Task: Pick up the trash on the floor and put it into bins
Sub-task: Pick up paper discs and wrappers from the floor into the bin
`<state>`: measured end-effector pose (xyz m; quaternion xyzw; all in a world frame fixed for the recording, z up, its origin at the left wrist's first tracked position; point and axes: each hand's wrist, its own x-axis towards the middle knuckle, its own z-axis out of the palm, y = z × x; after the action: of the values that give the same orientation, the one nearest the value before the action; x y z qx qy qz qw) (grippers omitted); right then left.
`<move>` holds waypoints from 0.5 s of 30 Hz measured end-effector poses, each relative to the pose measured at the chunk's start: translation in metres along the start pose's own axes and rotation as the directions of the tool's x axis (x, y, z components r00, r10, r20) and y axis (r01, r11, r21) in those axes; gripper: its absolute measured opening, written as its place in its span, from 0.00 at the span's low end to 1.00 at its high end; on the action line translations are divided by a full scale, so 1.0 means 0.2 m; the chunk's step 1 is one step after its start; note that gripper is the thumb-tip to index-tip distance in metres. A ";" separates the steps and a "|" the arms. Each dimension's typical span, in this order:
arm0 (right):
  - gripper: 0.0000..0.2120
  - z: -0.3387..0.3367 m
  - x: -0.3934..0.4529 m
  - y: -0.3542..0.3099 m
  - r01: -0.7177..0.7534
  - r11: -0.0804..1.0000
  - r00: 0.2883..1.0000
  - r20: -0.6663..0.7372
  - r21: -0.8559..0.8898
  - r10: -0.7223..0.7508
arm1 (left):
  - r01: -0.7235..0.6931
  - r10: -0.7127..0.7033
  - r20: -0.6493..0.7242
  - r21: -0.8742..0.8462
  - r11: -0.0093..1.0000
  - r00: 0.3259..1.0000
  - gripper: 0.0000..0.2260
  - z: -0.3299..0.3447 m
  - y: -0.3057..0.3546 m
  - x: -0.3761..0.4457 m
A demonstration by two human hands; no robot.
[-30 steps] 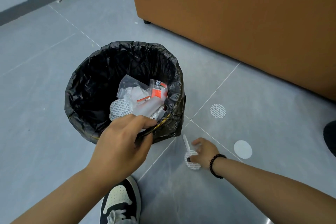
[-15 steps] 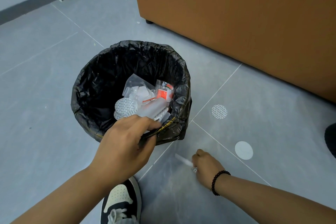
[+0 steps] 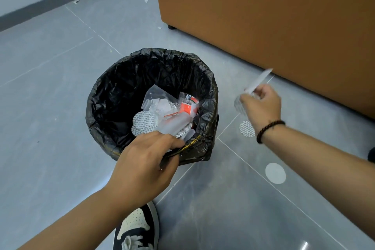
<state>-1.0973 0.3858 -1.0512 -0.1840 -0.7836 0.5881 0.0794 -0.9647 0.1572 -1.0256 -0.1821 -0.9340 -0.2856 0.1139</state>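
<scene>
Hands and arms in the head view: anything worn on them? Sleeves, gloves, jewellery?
Both forearms are bare as far as the frame shows: no sleeves, no gloves. The right hand has a bracelet of dark round beads around the wrist. The left hand shows no ring, watch or band on the parts in view. No markings visible on either arm.
</scene>
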 end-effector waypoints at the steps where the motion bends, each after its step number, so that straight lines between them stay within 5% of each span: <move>1: 0.08 0.00 0.01 -0.11 0.061 0.994 0.998 -0.005 0.090 -0.061 | -0.001 0.001 0.001 -0.001 1.000 1.000 0.08 0.00 0.00 0.00; 4: 0.12 0.03 -0.06 -0.34 0.256 0.928 0.947 0.122 0.270 -0.296 | -0.004 0.004 -0.004 -0.002 1.000 1.000 0.08 0.00 0.00 0.00; 6: 0.14 0.07 -0.13 -0.40 0.366 0.905 0.870 0.264 0.219 -0.416 | -0.003 0.003 -0.010 0.003 1.000 1.000 0.07 0.00 0.00 0.00; 10: 0.14 0.15 -0.22 -0.33 0.436 0.899 0.746 0.570 -0.027 -0.345 | -0.004 0.004 -0.009 0.013 1.000 1.000 0.07 0.01 0.00 0.00; 15: 0.14 0.15 -0.20 -0.30 0.405 0.914 0.774 0.527 0.013 -0.351 | -0.018 0.017 0.006 0.021 1.000 1.000 0.07 0.00 0.00 0.00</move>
<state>-1.0828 0.3285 -0.9986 0.1388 -0.8250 0.5472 -0.0274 -0.9644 0.1567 -1.0267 -0.1899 -0.9357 -0.2741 0.1155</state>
